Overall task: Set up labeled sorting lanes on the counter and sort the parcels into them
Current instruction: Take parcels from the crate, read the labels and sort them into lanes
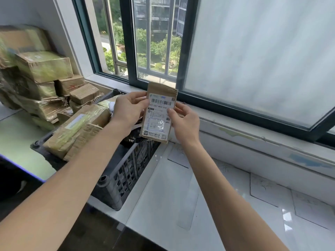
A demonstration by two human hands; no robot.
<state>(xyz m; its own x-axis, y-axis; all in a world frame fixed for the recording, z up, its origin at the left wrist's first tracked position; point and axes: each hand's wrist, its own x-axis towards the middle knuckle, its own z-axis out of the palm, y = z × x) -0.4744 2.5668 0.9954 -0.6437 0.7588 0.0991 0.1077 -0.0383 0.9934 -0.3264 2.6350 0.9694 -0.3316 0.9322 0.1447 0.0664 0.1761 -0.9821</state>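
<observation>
While both hands hold the small brown parcel (159,113) upright above the grey crate (125,171), the left hand (129,108) and right hand (183,120) pinching its long edges, it looks light, flat and fairly stiff, best gripped by those edges.

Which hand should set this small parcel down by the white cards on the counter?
Probably the right hand: it pinches the parcel on the edge nearest the white cards, almost above them. The left hand holds the edge over the crate.
</observation>
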